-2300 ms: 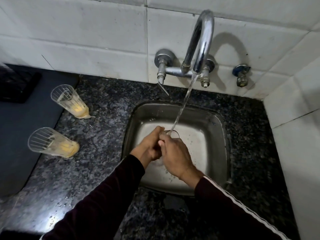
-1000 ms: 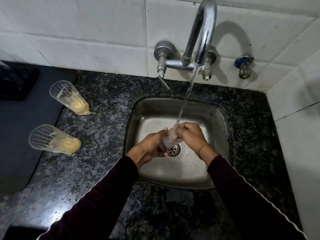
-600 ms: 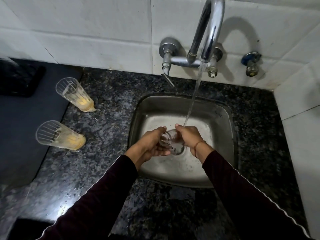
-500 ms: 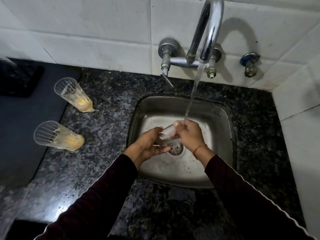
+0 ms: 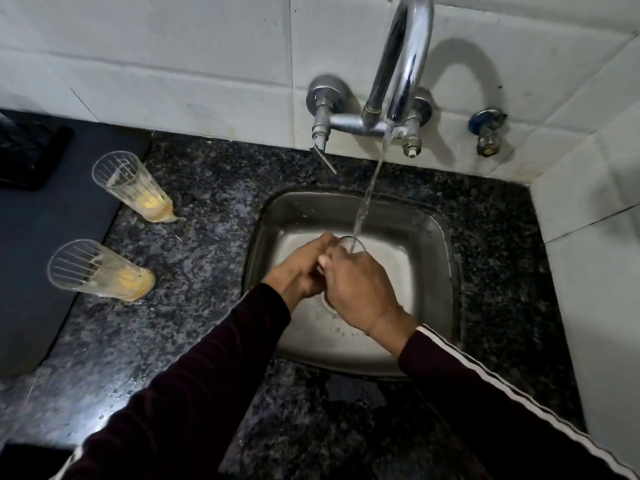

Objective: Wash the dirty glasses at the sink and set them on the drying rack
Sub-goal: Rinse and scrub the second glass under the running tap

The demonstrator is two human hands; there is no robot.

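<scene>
Fingers [image 5: 320,249] of the left hand [image 5: 304,268] curl round a clear glass [image 5: 349,244] held over the steel sink [image 5: 433,237], and the right hand [image 5: 360,285] wraps it from the near side, so both hands grip the same glass with knuckles touching. Only its rim shows above the hands, mouth up, and the stream of water [image 5: 370,185] from the chrome tap [image 5: 401,64] falls straight into it. Dark sleeves cover both forearms, the right one edged with a white stripe. Two more ribbed glasses stand on the speckled dark counter [image 5: 194,306] to the left of the sink, well apart from the hands: the far glass [image 5: 133,188] and the near glass [image 5: 97,271], each with yellow residue at its bottom. Both stand just beside the edge of a dark mat [image 5: 34,254] that lies further left. White tiles [image 5: 173,46] back the counter.
</scene>
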